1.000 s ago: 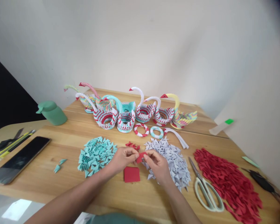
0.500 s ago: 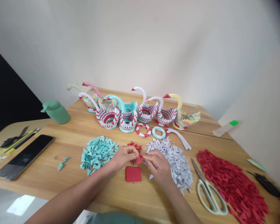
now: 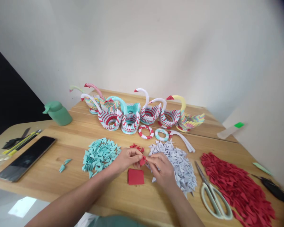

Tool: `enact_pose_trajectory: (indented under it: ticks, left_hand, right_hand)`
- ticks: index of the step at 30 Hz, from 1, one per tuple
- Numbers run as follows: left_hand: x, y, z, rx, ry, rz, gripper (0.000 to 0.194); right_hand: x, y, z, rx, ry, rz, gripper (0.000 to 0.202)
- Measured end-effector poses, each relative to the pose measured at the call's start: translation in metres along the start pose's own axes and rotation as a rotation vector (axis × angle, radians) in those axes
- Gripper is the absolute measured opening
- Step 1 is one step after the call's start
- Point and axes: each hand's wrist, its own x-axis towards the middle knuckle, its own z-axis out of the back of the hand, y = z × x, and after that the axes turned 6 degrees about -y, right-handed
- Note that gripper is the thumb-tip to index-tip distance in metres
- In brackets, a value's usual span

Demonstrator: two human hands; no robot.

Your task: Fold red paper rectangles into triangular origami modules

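Observation:
Between my two hands is a small piece of red paper (image 3: 142, 161), partly folded and mostly covered by fingers. My left hand (image 3: 127, 157) pinches its left side with thumb and fingertips. On its right side my right hand (image 3: 161, 167) pinches it as well. Just below lies a stack of red paper rectangles (image 3: 135, 177) on the wooden table. A few folded red pieces (image 3: 136, 147) lie behind my left hand. A heap of teal folded triangles (image 3: 100, 155) sits left of my hands, and a heap of pale grey-lavender triangles (image 3: 180, 164) lies beside and behind my right hand.
Several folded-paper swans (image 3: 110, 119) stand along the back, with a red-white ring (image 3: 146, 132) and a teal-white ring (image 3: 161, 135) before them. At right are scissors (image 3: 214, 197) and a red triangle heap (image 3: 238, 189). A phone (image 3: 27, 157) and green jug (image 3: 59, 114) are left.
Both hands keep their pinch on the red paper, with only a slight shift of the fingers. The whole view has moved a little.

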Motion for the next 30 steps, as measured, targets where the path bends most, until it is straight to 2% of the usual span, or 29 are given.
enact_pose_trajectory:
  ticks: [3,8,11,13,18,21,30]
  left_hand:
    - [-0.0013,-0.0003,-0.0013,0.103,-0.004,-0.092,0.031]
    - [-0.0065,-0.0045,-0.0026,0.362,-0.090,-0.265,0.024]
    - [-0.0079,-0.0064,-0.0025,0.418,-0.116,-0.307,0.018]
    - [-0.0074,-0.0065,-0.0025,0.327,-0.097,-0.253,0.016]
    - [-0.0051,-0.0053,-0.0039,-0.127,0.009,0.062,0.024]
    - [-0.0050,-0.0050,-0.0044,-0.275,0.019,0.157,0.027]
    - [-0.0045,-0.0078,-0.0009,-0.033,0.029,-0.001,0.039]
  right_hand:
    - [0.0007,-0.0003,-0.0010,0.038,-0.029,-0.055,0.020]
    - [0.0011,-0.0012,-0.0011,0.041,-0.024,-0.061,0.019]
    - [0.0008,-0.0007,-0.0011,0.051,-0.018,-0.085,0.018]
    - [0.0011,0.0005,-0.0010,0.063,-0.015,-0.092,0.018]
    - [0.0026,0.0029,-0.0002,0.059,0.009,0.001,0.023]
    - [0.0027,0.0021,0.0006,0.029,0.039,0.043,0.026]
    - [0.0007,0.0009,0.0024,-0.018,0.051,0.039,0.029]
